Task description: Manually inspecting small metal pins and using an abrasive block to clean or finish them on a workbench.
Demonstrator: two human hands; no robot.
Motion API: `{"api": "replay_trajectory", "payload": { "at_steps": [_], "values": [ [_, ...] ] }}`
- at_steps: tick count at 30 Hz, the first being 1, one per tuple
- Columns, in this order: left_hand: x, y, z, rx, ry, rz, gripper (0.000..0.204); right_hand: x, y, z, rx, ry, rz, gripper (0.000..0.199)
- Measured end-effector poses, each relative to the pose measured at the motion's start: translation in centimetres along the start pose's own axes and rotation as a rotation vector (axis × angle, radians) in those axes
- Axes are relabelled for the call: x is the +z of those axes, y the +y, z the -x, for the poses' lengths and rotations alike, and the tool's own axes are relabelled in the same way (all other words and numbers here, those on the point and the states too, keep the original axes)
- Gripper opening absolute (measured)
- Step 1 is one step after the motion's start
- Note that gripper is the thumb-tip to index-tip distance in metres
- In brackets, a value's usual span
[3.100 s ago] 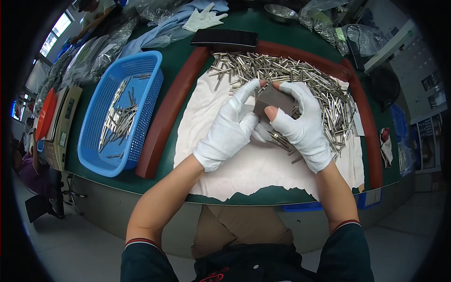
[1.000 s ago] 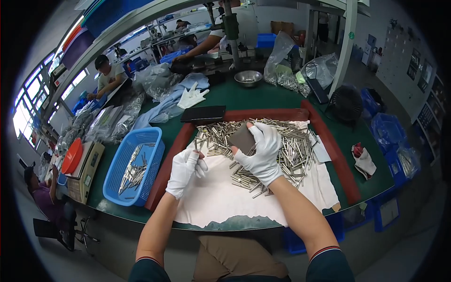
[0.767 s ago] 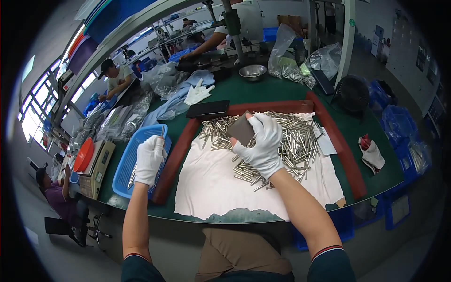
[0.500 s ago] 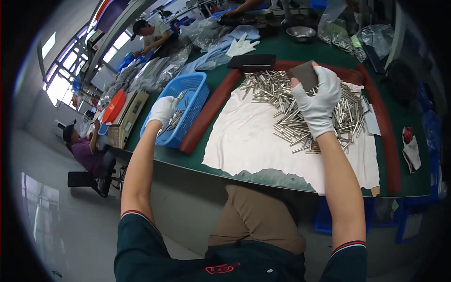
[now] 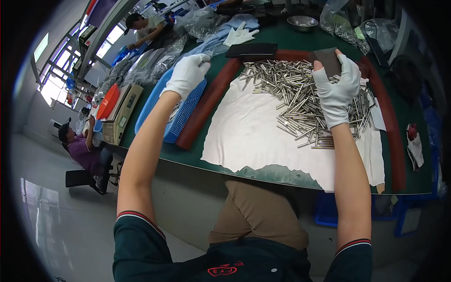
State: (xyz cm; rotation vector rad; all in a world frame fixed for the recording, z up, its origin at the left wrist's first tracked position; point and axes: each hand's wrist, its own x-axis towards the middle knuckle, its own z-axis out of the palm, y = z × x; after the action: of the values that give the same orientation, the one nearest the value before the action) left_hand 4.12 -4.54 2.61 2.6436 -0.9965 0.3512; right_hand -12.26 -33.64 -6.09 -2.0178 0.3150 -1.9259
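Note:
My right hand [image 5: 339, 91], in a white glove with bare fingertips, grips a flat, dark grey-brown square pad [image 5: 326, 61]. It is over the right part of a heap of shiny metal pins [image 5: 300, 101] spread on a white cloth [image 5: 239, 127]. My left hand [image 5: 189, 75], also gloved in white, is raised above the blue plastic basket [image 5: 191, 113]. Its fingers are bent and a little apart, with nothing visible in them. Some metal pins [image 5: 174, 112] lie in the basket, partly hidden by my left forearm.
Dark red padded strips [image 5: 205, 110] border the cloth. A black flat case [image 5: 252, 50], a white glove [image 5: 241, 35] and a metal bowl [image 5: 302, 23] lie farther back. Left of the basket is a scale [image 5: 121, 117] with an orange tray [image 5: 108, 101]. Other people sit at the left.
My left hand has come up from inside the basket and moved right toward its far edge. My right hand has shifted right, still gripping the pad.

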Motion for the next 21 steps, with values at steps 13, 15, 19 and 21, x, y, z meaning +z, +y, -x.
{"api": "replay_trajectory", "payload": {
  "at_steps": [13,15,19,21],
  "values": [
    [11.5,7.0,-2.0,0.547,0.008,-0.11,0.029,-0.5,-1.6,0.3,-0.108,-0.165,0.045,0.055],
    [11.8,7.1,-2.3,0.622,-0.009,-0.164,0.026,-0.4,-1.5,0.5,-0.11,-0.181,0.053,0.056],
    [11.6,8.0,-2.2,0.635,-0.074,-0.25,0.02,-0.4,-1.1,0.6,-0.107,-0.212,0.041,0.056],
    [11.5,7.3,-1.9,0.6,-0.012,-0.205,0.017,-0.3,-1.5,0.7,-0.11,-0.225,0.045,0.056]
  ]
}}
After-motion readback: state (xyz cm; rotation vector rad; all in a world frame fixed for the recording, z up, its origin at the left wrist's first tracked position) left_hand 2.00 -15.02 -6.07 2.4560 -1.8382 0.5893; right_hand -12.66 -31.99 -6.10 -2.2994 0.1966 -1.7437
